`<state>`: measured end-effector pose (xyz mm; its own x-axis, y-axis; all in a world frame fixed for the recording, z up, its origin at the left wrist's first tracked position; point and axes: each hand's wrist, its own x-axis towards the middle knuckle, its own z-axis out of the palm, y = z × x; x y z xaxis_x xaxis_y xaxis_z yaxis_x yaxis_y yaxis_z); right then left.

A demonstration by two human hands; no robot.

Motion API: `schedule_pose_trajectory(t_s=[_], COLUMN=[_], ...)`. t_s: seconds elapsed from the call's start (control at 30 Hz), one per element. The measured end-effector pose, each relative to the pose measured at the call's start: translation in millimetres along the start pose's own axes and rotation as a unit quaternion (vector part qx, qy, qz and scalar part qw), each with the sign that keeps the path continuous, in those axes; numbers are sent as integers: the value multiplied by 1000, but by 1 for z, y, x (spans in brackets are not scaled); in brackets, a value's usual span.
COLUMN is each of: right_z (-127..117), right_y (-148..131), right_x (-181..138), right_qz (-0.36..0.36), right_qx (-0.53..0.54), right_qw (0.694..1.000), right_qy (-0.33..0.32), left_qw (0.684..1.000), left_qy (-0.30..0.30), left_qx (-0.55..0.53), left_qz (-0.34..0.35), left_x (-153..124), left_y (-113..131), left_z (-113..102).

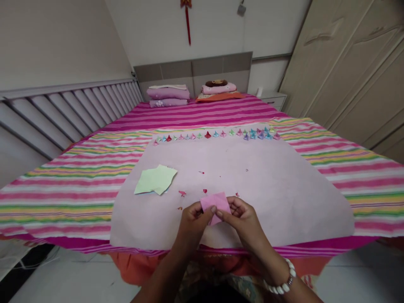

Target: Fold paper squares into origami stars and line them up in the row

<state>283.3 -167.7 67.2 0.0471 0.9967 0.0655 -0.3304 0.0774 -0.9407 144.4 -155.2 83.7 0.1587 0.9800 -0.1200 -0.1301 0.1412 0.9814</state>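
A small square of pink paper (pixel 217 201) is held up between my two hands over the near part of a large pale sheet (pixel 284 189). My left hand (pixel 196 216) pinches its left side, the thumb lying on the paper's face. On the right side my right hand (pixel 241 213) grips it the same way, thumb on the face and fingers behind. Both thumb tips nearly meet at the paper's lower middle. Small red scraps (pixel 182 193) lie on the sheet just beyond my hands.
Light green paper squares (pixel 156 179) lie stacked at the left of the sheet. Folded paper shapes (pixel 207 134) in several colours line its far edge, clustered at the right. The sheet rests on a striped bed cover (pixel 356 181). Folded bedding (pixel 168 93) sits by the headboard; a railing (pixel 94 101) runs along the left.
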Motion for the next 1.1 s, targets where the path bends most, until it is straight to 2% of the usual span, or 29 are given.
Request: schedule_pose_trajectory(t_s=[0.2, 0.37, 0.47, 0.53, 0.67, 0.77, 0.87, 0.97, 1.1], right_z=[-3, -6, -7, -7, -9, -14, -19, -22, -21], right_y=[2, 4, 4, 3, 1, -2, -5, -7, -8], right_x=[0, 2, 3, 3, 3, 4, 6, 7, 6], right_qz=[9, 13, 5, 1, 13, 28, 30, 26, 46], right_qx=[26, 24, 20, 11, 19, 71, 104, 108, 108], right_qw=[1000, 999, 998, 998, 999, 997, 994, 990, 981], right_qy=[12, 32, 62, 67, 49, 18, -31, -92, -155], left_qw=[998, 996, 998, 999, 999, 992, 957, 897, 825], left_qy=[37, 13, -23, -24, -1, -49, -144, -248, -307], left_qx=[-58, -89, -57, -16, 16, -67, -177, -256, -331], left_qz=[3, -18, -34, -32, -43, -92, -181, -260, -339], left_x=[6, 6, 5, 5, 8, 7, 3, -1, -3], left_y=[-3, 2, 0, -5, -11, -5, 1, 0, -5], left_z=[-8, -5, -2, -2, -7, -12, -15, -16, -14])
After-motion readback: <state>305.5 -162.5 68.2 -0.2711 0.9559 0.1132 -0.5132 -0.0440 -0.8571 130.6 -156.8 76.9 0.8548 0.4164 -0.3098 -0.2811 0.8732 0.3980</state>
